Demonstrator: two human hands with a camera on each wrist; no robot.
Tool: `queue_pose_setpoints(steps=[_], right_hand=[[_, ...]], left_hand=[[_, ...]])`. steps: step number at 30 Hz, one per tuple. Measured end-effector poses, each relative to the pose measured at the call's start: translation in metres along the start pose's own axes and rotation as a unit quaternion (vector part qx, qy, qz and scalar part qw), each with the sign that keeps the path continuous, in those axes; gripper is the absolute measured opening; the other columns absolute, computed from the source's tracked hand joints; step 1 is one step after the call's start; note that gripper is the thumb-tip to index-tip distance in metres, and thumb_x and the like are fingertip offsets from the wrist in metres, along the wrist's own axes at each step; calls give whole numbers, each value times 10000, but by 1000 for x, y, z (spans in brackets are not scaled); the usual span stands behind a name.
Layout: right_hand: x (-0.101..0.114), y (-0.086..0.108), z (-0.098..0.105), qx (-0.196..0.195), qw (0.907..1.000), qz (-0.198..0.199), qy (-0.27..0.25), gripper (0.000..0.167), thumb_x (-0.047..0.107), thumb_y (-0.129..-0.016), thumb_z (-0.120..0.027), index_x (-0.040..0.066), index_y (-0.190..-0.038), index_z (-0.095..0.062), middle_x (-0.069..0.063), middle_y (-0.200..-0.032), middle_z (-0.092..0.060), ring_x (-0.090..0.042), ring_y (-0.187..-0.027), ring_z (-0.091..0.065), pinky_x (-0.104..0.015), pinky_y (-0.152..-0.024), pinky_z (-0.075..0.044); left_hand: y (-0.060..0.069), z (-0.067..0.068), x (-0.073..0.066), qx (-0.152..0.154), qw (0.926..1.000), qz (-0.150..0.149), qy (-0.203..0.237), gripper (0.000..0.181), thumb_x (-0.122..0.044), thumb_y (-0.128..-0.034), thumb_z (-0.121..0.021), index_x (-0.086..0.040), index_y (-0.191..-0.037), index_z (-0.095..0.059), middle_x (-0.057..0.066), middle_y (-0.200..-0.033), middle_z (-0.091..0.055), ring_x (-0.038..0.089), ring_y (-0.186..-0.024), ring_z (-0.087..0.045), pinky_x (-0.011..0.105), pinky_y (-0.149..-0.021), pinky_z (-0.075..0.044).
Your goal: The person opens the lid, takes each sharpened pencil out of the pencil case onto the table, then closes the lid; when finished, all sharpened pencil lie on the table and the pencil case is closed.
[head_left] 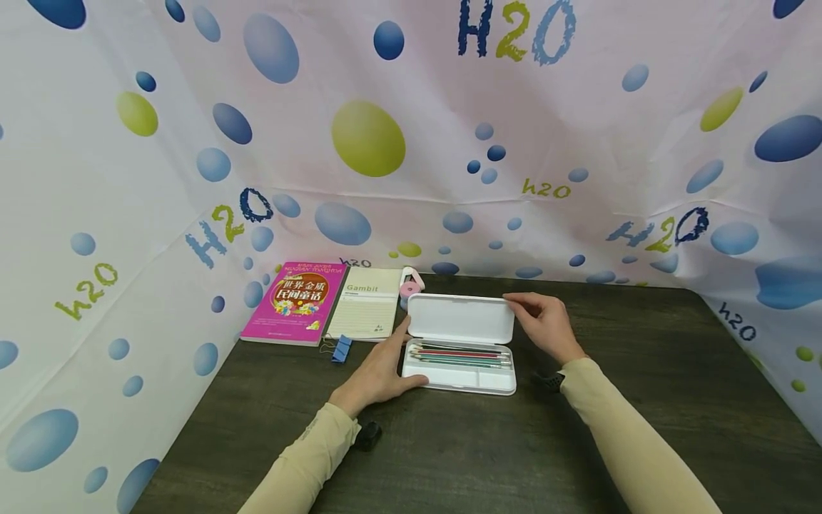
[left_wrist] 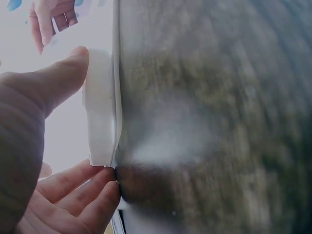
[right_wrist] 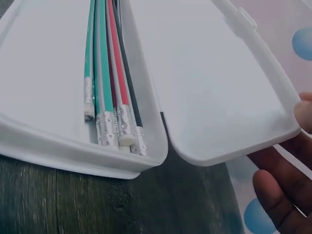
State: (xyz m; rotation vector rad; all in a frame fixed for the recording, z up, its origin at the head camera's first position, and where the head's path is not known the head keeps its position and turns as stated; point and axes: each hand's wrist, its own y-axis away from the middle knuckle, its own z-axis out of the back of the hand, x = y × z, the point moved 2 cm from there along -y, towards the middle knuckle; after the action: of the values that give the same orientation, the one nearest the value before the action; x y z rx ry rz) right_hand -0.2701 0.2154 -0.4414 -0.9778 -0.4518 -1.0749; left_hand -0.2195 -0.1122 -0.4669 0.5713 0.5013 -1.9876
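A white pencil case (head_left: 459,382) lies on the table with its lid (head_left: 460,319) raised. Several pencils (head_left: 459,355), green, red and dark, lie along the back of its tray; their eraser ends (right_wrist: 126,139) show in the right wrist view. My left hand (head_left: 379,375) holds the case at its left end, thumb on the front edge and fingers around the corner, as the left wrist view (left_wrist: 63,195) also shows. My right hand (head_left: 549,325) pinches the lid's upper right corner, thumb (right_wrist: 303,114) on the inner face and fingers behind.
Left of the case lie a pink book (head_left: 295,303), a cream notebook (head_left: 366,303) and a blue binder clip (head_left: 342,349). Behind the case's left corner sits a pink and white item (head_left: 409,285), partly hidden. A patterned cloth (head_left: 449,143) hangs behind the dark table (head_left: 488,457).
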Motion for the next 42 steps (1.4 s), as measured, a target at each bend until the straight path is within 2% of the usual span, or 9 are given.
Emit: queue_pose_setpoints(steps=[5,8,17,21,24,27,33,38,42], right_hand=[[-4,-4,-5,-214,9995,76,238,198,83,-955,-668,92,-1125,-769,-99,-1049,-737,-176,-722,-617,-232,-574,-489],[-6,-6,-7,-137,9990,-7,418,220,52,-953,-651,87,-1138,-765,-116,-1042,-735,-179,-701,-583,-261,-555,-470],[-17,-9,-10,339,9938,-805,690,273,47,-969,-599,32,-1215,-716,-185,-1028,-707,-229,-696,-534,-301,-542,-447],[-20,-11,-14,545,9921,-912,665,284,77,-982,-593,34,-1241,-701,-187,-1093,-704,-243,-783,-580,-326,-608,-481],[-22,-13,-16,623,9912,-972,646,289,88,-986,-589,40,-1249,-698,-191,-1137,-695,-261,-845,-594,-345,-648,-497],[-23,-12,-16,645,9903,-1031,667,291,86,-990,-581,37,-1253,-695,-200,-1138,-691,-273,-841,-589,-350,-635,-490],[-24,-11,-18,651,9898,-1110,612,294,86,-992,-579,41,-1258,-693,-212,-1159,-684,-278,-856,-598,-343,-629,-479],[-24,-10,-20,691,9896,-1084,641,296,91,-1001,-567,56,-1269,-689,-212,-1192,-671,-290,-889,-607,-357,-640,-471],[-24,-8,-20,723,9894,-1096,615,301,78,-1007,-557,45,-1279,-679,-220,-1196,-665,-280,-861,-600,-360,-627,-466]], left_hand=[[0,0,-1,66,9998,-33,-190,1086,-443,-824,-805,-70,-1596,-139,134,-1549,-383,305,-1396,-393,473,-1125,-345],[0,-1,-2,61,9996,-43,-260,1058,-438,-829,-802,-62,-1590,-171,136,-1582,-331,315,-1414,-368,468,-1132,-336],[1,-3,-4,108,9983,-207,-530,991,-480,-839,-776,-49,-1567,-261,145,-1526,-415,318,-1385,-409,466,-1122,-348],[2,-1,-5,30,9977,-281,-620,924,-490,-839,-770,-58,-1537,-348,140,-1465,-454,302,-1318,-465,466,-1085,-392],[3,-1,-5,-41,9967,-353,-728,875,-499,-836,-769,-76,-1512,-408,150,-1458,-430,298,-1284,-482,469,-1056,-421],[3,-1,-5,-52,9953,-414,-876,849,-518,-839,-756,-94,-1502,-437,161,-1520,-365,317,-1334,-440,482,-1072,-405],[5,-3,-6,182,9916,-544,-1157,803,-541,-890,-685,-90,-1507,-439,120,-1634,-215,382,-1439,-307,517,-1136,-312],[8,-5,-5,432,9897,-463,-1286,807,-590,-921,-606,-123,-1541,-384,91,-1647,-184,411,-1444,-284,517,-1140,-306],[8,-5,-6,480,9905,-391,-1224,809,-598,-924,-594,-139,-1550,-367,82,-1650,-175,415,-1448,-271,517,-1140,-306]])
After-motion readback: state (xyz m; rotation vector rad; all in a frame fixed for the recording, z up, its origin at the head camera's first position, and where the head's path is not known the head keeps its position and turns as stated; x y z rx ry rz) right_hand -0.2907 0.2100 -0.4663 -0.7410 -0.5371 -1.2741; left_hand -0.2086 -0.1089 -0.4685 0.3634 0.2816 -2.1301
